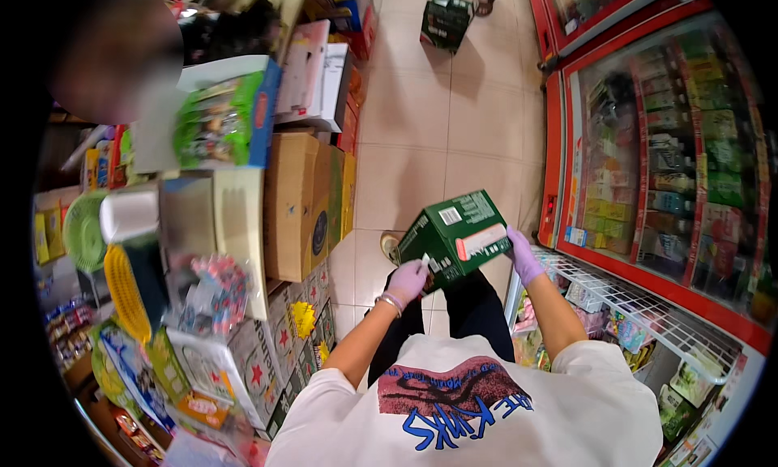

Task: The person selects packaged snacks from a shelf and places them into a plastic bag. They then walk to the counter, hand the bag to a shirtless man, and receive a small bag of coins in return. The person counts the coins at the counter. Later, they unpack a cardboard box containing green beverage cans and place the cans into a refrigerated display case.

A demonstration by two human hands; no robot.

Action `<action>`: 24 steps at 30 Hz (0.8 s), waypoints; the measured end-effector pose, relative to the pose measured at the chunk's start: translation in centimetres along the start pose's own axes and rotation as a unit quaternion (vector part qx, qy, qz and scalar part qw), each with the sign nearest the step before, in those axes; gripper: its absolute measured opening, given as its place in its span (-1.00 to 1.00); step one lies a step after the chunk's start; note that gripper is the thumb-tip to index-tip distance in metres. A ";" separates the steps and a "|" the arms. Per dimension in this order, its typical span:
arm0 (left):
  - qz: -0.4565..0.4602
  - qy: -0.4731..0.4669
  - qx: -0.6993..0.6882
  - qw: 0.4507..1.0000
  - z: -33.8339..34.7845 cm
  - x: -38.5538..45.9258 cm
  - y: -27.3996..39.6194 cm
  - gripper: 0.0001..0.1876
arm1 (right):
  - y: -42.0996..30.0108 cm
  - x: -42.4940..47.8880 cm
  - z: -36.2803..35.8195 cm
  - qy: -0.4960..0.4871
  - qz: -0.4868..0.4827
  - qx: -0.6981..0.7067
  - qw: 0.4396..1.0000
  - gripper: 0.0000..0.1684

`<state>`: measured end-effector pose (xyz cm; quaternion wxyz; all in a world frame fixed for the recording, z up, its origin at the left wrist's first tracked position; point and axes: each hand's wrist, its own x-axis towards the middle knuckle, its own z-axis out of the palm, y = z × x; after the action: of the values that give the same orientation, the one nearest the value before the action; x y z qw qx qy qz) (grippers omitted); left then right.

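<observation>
In front of my legs I carry a dark green cardboard carton (453,239), tilted, with white print and a barcode on it. My left hand (408,281), in a purple glove with bracelets at the wrist, grips its near left side. My right hand (524,257), gloved in purple too, holds the right end. Some fingers of both hands are hidden by the carton. Ahead on the floor, a similar dark green carton (447,23) appears beside another person's foot (484,6).
A tiled aisle floor (401,169) runs forward. Glass-door drink coolers (656,163) with red frames and a white wire rack (644,309) line the right. On the left stand a brown carton (292,205), stacked beer cartons (252,370) and a cluttered counter (240,224); a person is behind it.
</observation>
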<state>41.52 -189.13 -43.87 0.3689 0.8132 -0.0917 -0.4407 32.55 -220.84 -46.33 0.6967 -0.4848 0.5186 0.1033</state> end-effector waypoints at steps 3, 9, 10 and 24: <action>-0.020 0.010 0.031 0.999 0.6 8.0 -6.8 -0.64 | 2.6 10.9 3.4 0.011 -0.048 -0.044 0.998 -0.60; -0.119 0.035 0.020 0.992 1.1 22.5 -16.2 -0.61 | 1.4 29.2 13.2 -0.027 -0.131 -0.256 0.957 -0.46; -0.143 0.025 -0.006 0.989 1.1 24.3 -17.1 -0.60 | 1.6 31.2 14.6 -0.041 -0.150 -0.272 0.950 -0.45; -0.248 0.175 0.065 0.951 2.4 25.3 -20.1 -0.71 | 6.8 29.7 19.8 -0.220 -0.501 -0.663 0.510 -0.27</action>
<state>51.15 -188.10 -74.79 0.2043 0.8969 0.1506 -0.3622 53.62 -212.55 -74.80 0.1999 -0.9466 -0.2005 0.1541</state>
